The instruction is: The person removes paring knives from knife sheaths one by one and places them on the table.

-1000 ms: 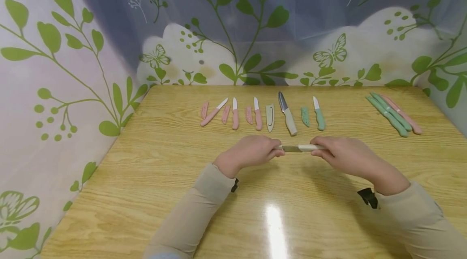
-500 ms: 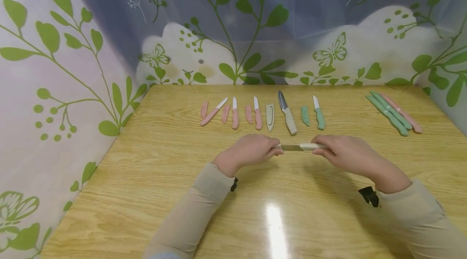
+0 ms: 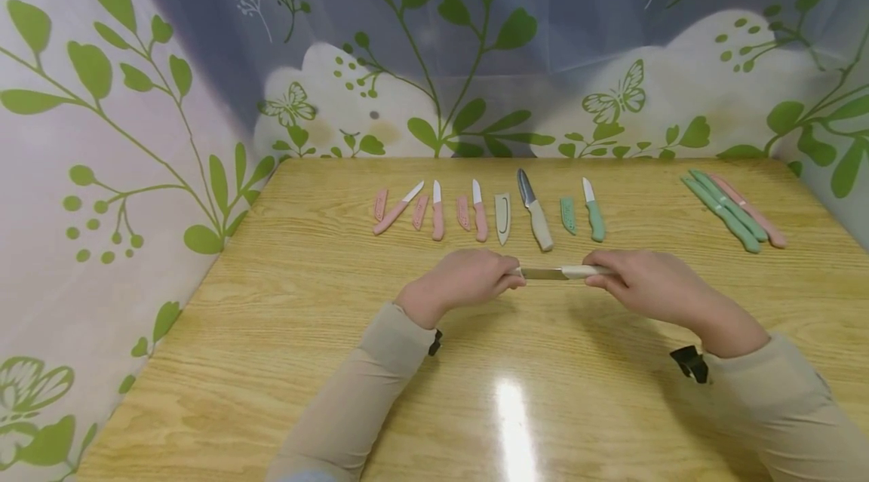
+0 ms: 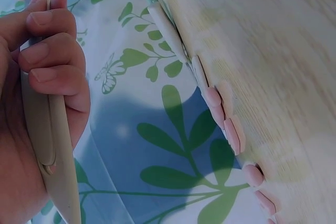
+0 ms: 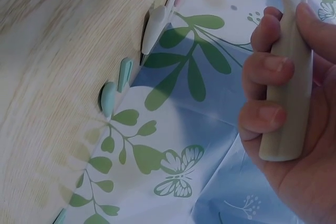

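Observation:
Above the table in the head view, my right hand point(image 3: 641, 282) grips the cream handle point(image 5: 290, 82) of a knife, fingers curled round it in the right wrist view. My left hand point(image 3: 468, 282) holds a long cream sheath point(image 4: 39, 124), tapering to a point in the left wrist view. Between the hands a stretch of the knife's bare blade point(image 3: 543, 274) shows, lying level. Its tip end is hidden at the left hand, apparently inside the sheath.
Behind the hands, a row on the wooden table point(image 3: 271, 293) holds several pink-handled knives point(image 3: 480, 222), pink sheaths point(image 3: 463, 213), a cream sheath point(image 3: 502, 218), a cream-handled knife point(image 3: 539, 225), a green sheath point(image 3: 567, 216) and a green-handled knife point(image 3: 595, 222). Sheathed green knives point(image 3: 723, 214) and a pink one point(image 3: 763, 224) lie far right.
My right hand has shifted slightly right with the knife handle, and the left slightly left with the sheath. A little more blade shows between them. The row on the table is unchanged.

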Available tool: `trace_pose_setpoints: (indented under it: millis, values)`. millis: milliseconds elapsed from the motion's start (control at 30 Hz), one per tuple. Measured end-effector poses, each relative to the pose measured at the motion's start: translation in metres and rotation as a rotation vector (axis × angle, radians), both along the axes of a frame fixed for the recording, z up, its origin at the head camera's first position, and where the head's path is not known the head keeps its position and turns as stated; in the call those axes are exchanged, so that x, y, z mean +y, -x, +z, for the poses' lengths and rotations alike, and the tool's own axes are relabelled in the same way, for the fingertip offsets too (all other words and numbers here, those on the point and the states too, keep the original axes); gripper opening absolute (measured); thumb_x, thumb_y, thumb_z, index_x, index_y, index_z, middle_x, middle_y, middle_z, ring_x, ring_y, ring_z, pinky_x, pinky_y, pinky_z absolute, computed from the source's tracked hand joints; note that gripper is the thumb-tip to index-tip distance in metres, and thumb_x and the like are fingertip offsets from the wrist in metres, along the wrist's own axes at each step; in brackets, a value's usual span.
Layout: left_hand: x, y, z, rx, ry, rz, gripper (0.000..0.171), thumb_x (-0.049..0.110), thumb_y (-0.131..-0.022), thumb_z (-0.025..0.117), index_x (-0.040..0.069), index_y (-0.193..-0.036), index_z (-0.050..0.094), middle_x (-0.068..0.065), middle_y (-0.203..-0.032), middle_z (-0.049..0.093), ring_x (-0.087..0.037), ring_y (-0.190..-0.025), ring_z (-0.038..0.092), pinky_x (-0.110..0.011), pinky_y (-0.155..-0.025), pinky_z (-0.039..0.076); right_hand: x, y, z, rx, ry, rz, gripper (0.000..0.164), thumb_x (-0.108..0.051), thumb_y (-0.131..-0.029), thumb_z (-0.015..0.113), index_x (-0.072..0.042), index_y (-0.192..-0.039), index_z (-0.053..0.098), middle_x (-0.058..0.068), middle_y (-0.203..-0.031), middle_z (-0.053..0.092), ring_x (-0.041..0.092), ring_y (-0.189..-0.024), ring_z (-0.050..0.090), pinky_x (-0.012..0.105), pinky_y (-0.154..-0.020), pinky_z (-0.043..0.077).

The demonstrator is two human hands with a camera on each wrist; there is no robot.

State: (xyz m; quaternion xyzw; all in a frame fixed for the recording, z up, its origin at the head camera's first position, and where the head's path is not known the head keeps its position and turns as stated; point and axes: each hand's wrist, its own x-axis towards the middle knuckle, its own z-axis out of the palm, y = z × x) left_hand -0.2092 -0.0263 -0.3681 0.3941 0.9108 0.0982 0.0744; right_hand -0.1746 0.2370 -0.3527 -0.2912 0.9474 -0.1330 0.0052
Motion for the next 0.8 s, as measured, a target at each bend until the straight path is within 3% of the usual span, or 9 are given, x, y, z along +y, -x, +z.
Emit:
trace_pose_setpoints:
  millis: [567,800]
  values:
    - [-0.0018,-0.0005,0.0011,0.008,-0.004,0.003,0.030,0.035,-0.103,0.044,0.017,-0.082,0.055,0.008,-0.063,0.046,-0.003,-0.053,0.037,-0.017,-0.051,0.032,0.0062,0.0005,0.0057,-0.077,0.010,-0.042,0.023,-0.030,-0.099,0.056,-0.014,-0.113,0.064,-0.004,-0.087,0.067,0.006,-0.060,0.043,0.027,-0.055,0.035]
    - [-0.0022,-0.0004,0.0013,0.021,-0.008,-0.001,0.030,0.034,-0.103,0.045,0.016,-0.081,0.053,0.008,-0.062,0.042,-0.003,-0.053,0.036,-0.018,-0.052,0.032,0.0075,0.0007,0.0063,-0.090,0.009,-0.049,0.024,-0.031,-0.099,0.055,-0.014,-0.112,0.064,-0.005,-0.084,0.065,0.007,-0.060,0.044,0.028,-0.055,0.036]
